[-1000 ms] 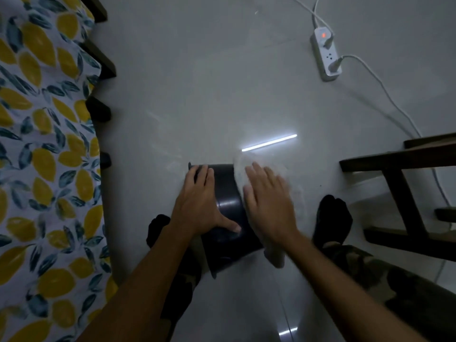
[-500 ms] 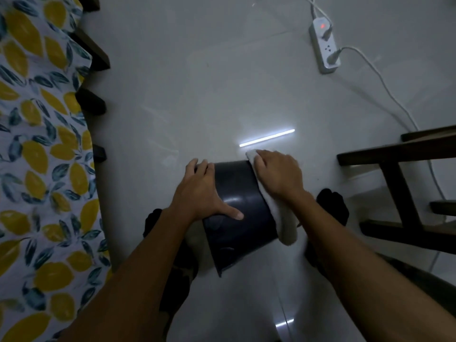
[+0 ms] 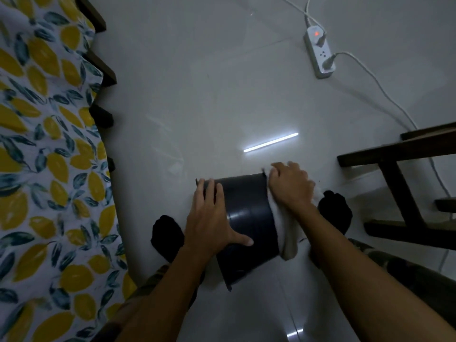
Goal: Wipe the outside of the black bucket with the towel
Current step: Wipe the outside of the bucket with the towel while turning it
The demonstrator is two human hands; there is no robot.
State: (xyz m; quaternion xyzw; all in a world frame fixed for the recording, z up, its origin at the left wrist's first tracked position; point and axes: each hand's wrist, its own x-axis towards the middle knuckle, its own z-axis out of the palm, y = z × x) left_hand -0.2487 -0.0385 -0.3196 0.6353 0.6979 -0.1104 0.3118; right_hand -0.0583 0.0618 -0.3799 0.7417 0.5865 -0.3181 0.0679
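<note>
The black bucket (image 3: 246, 215) lies on its side on the pale floor between my two black-socked feet. My left hand (image 3: 209, 218) lies flat on its left upper side, fingers near the far rim, thumb stretched across the wall. My right hand (image 3: 290, 186) presses the white towel (image 3: 287, 233) against the bucket's right side near the far rim. The towel hangs down along the right wall toward the near end. The bucket's underside and its opening are hidden.
A bed with a lemon-print sheet (image 3: 44, 169) and dark wooden slats runs along the left. A dark wooden chair frame (image 3: 399, 183) stands at the right. A white power strip (image 3: 319, 54) with cables lies at the far right on the floor.
My right hand with the towel has slid from the top of the bucket over to its right side and toward the far rim. My left hand stays pressed on the left side.
</note>
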